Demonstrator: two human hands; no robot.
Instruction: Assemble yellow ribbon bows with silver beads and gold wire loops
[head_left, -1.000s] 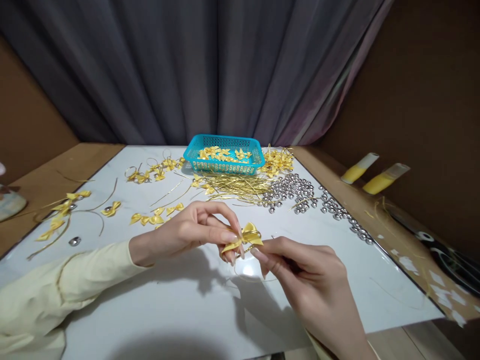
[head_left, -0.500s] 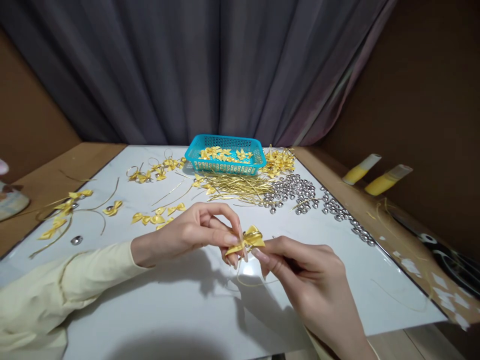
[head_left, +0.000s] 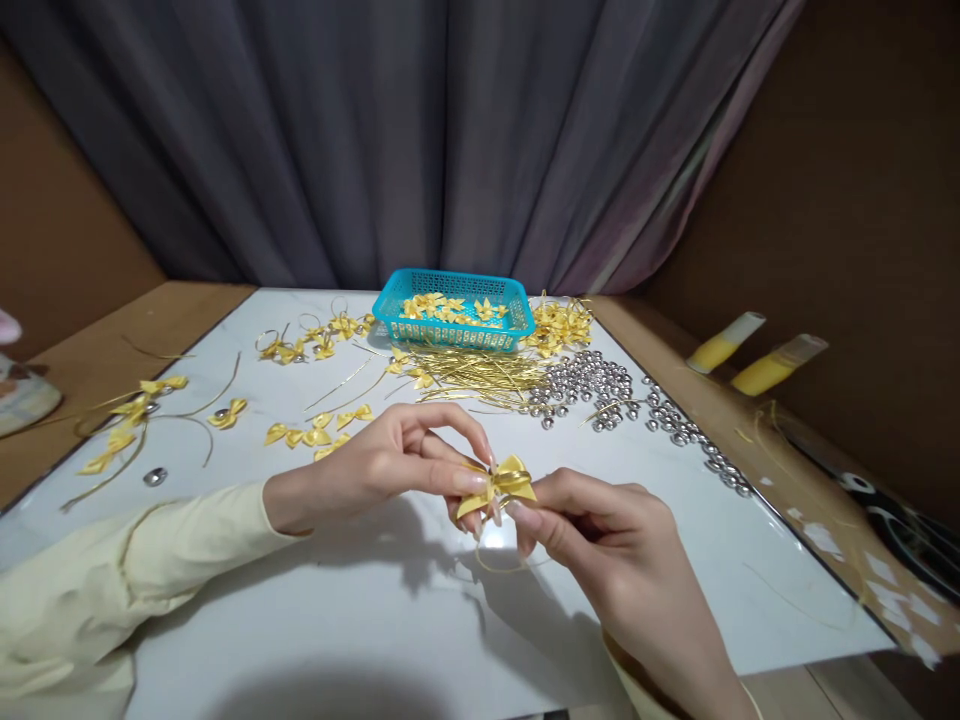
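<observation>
A small yellow ribbon bow (head_left: 504, 483) is pinched between the fingertips of both hands just above the white tabletop (head_left: 315, 620). My left hand (head_left: 390, 465) grips its left side with thumb and fingers. My right hand (head_left: 600, 540) holds the bow's right side, and a thin gold wire loop (head_left: 501, 566) hangs down from the bow under the fingers. Both wrists wear pale yellow sleeves.
A turquoise basket (head_left: 454, 308) with yellow bows stands at the back. In front of it lie gold wires (head_left: 472, 372), and to their right silver beads (head_left: 592, 380). Loose bows (head_left: 315, 432) and wired bows (head_left: 127, 420) are scattered at left. Two yellow tubes (head_left: 754, 355) lie at right.
Both hands and the bow drifted slightly right and down. The right fingers have closed in tighter against the bow, and the wire loop below has grown smaller.
</observation>
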